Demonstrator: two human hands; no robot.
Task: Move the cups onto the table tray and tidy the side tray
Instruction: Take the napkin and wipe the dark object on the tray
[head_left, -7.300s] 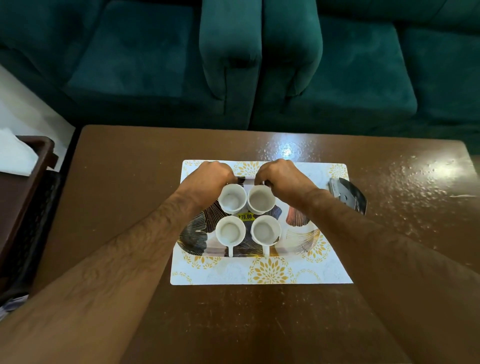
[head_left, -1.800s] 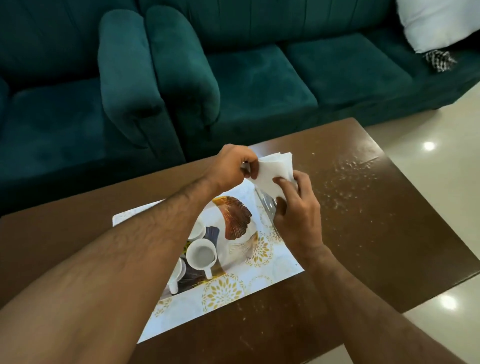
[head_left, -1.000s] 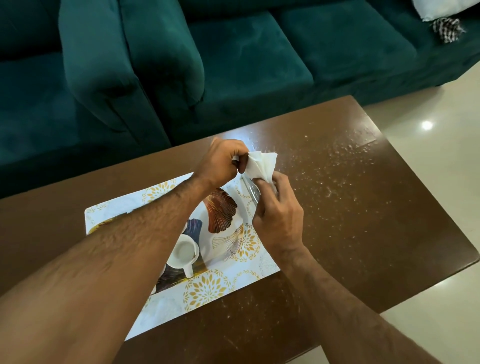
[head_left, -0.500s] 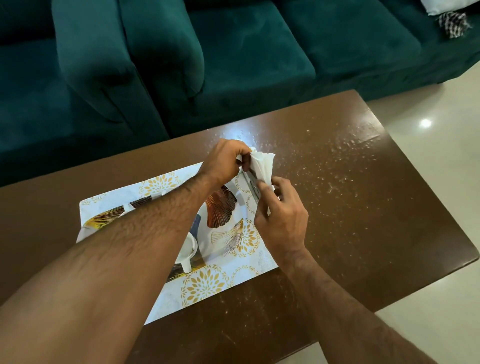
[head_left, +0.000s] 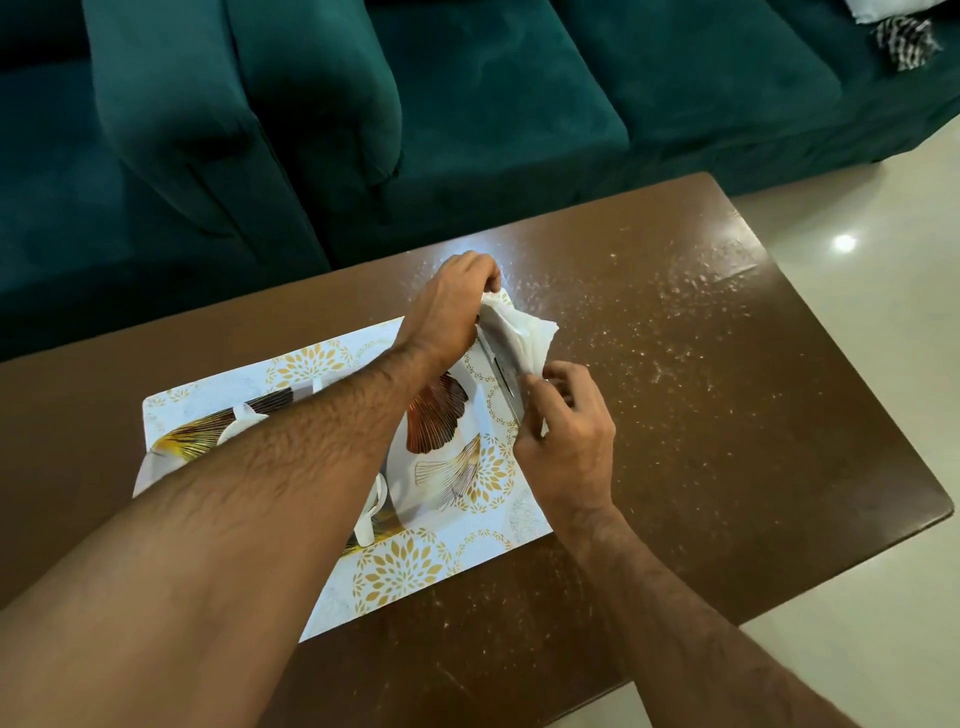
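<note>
While both hands work at the far right corner of the placemat (head_left: 415, 566), the step in hand looks like tidying rather than cup-moving: the left hand (head_left: 449, 306) has its grip pinched shut on the upper edge of a white napkin (head_left: 522, 332), and the right hand (head_left: 566, 436) has its grip closed on the napkin's lower end together with a thin dark upright holder (head_left: 506, 382) that the napkin is being fed into or folded against; which of the two I cannot tell. The cups (head_left: 375, 506) are mostly hidden under the left forearm, only white rims and a handle showing, and they sit on the patterned tray (head_left: 441, 457) that rests on the placemat on the brown counter (head_left: 727, 415), so that half of the job appears done. No side tray is in view. Judging from this, the next move calls for seating the napkin squarely in the holder without tearing it, with the holder kept steady, then letting go with both hands without brushing the cups under the forearm.
</note>
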